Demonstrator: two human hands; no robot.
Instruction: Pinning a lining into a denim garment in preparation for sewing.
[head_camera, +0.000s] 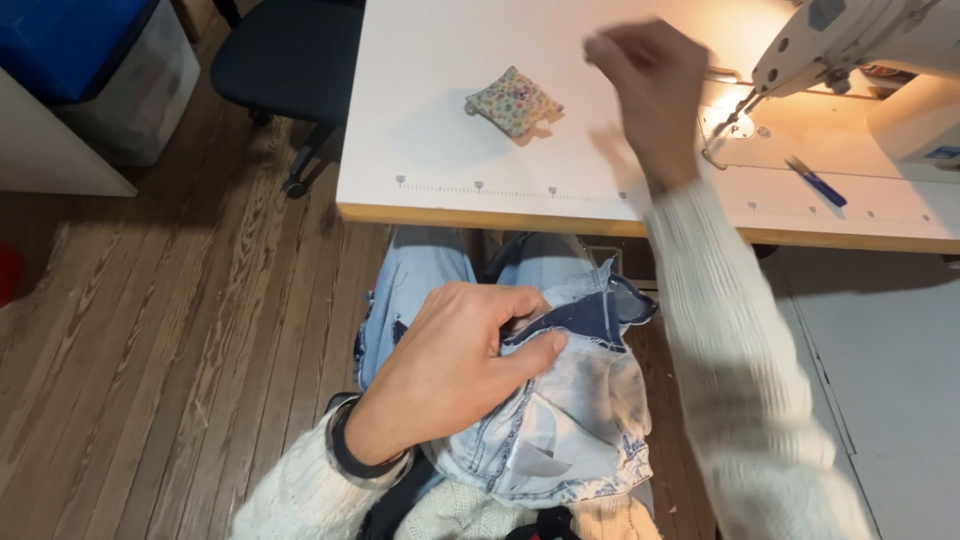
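Observation:
My left hand (455, 360) grips a piece of light blue denim (560, 420) on my lap, thumb pressed on a darker blue patch (590, 315) at its upper edge. My right hand (650, 85) is raised over the white sewing table (420, 150), blurred, fingers pinched together; whether it holds something small I cannot tell. A floral pincushion (513, 101) lies on the table just left of that hand. The white sewing machine (850, 40) stands at the right, its lamp lit over the needle area (722, 125).
Small blue-handled snips (817, 183) lie on the machine bed at the right. A dark office chair (290, 60) stands left of the table on the wooden floor (180, 300). A blue-lidded bin (100, 60) is at the upper left.

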